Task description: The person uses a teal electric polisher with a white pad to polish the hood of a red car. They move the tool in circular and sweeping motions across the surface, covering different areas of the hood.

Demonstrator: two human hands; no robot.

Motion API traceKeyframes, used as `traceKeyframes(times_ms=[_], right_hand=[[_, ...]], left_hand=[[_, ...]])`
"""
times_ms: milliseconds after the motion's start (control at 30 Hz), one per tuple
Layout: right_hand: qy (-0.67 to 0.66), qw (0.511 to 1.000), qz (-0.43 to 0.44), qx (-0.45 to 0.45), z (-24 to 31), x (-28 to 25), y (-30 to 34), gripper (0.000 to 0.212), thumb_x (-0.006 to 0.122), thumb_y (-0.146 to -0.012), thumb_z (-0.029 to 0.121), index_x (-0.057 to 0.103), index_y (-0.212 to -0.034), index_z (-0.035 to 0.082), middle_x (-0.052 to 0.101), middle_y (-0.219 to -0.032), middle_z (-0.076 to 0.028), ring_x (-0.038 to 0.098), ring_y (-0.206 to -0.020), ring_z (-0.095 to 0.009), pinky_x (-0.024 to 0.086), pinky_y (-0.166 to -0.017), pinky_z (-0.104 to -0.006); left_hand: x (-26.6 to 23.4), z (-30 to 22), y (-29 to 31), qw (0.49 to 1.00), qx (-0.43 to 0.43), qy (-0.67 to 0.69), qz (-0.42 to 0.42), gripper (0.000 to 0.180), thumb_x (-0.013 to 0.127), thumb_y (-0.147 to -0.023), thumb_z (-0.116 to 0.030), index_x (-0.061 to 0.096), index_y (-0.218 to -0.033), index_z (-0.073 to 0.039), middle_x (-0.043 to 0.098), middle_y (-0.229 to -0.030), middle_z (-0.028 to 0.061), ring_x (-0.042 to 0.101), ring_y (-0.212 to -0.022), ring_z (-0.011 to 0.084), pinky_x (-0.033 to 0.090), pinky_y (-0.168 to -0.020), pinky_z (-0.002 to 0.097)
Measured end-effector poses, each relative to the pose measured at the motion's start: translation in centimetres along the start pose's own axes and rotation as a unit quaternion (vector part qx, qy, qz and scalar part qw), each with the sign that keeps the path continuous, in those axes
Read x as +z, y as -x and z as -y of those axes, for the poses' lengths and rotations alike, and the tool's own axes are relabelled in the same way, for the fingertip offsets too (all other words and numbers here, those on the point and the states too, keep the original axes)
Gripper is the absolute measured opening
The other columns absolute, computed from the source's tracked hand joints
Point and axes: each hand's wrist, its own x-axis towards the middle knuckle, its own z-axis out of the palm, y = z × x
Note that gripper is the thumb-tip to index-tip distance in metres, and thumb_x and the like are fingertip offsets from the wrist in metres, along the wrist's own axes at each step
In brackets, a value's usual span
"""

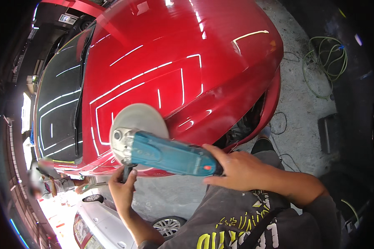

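Note:
A teal polisher (pixel 170 154) with a silver metal head is held in both my hands. My right hand (pixel 243 170) is closed around the rear end of its body. My left hand (pixel 124 186) grips the dark side handle near the head. The round whitish polishing pad (pixel 147 114) lies over the near edge of a red car's hood (pixel 153 79), by the fender. I cannot tell whether the pad presses on the paint. Bright strip-light reflections and some hazy patches show on the red surface.
Left of the hood is the windshield (pixel 58 108). A coiled pale hose (pixel 328 58) and dark cables lie on the concrete floor (pixel 297 103) at right, near a dark box (pixel 329 130). A white car (pixel 108 226) stands at lower left, with another person (pixel 58 186) beyond.

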Motion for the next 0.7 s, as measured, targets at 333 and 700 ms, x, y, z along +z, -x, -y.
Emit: traceKeyframes(times_ms=[333,700], right_hand=[[-0.067,0.967,-0.23,0.089,-19.0,-4.9,11.4,0.067,0.088,-0.081,0.022,0.065,-0.142,0.008,0.078,-0.114,-0.024,0.077,-0.107,-0.041,0.059,-0.095,-0.0468],[-0.103,0.959,-0.221,0.144,-36.1,-10.0,16.1,0.059,0.081,-0.076,0.009,0.068,-0.134,0.004,0.079,-0.113,-0.022,0.078,-0.108,-0.04,0.058,-0.096,-0.042]], left_hand=[[18.9,-13.2,6.8,0.96,0.222,-0.069,0.155,0.045,0.081,-0.097,-0.019,0.068,-0.135,0.001,0.077,-0.1,0.0237,0.078,-0.086,0.0247,0.059,-0.078,0.0357],[34.7,-17.7,11.5,0.954,0.246,-0.052,0.163,0.055,0.08,-0.096,-0.028,0.062,-0.142,-0.003,0.076,-0.109,0.0246,0.076,-0.094,0.0423,0.061,-0.08,0.0486]])
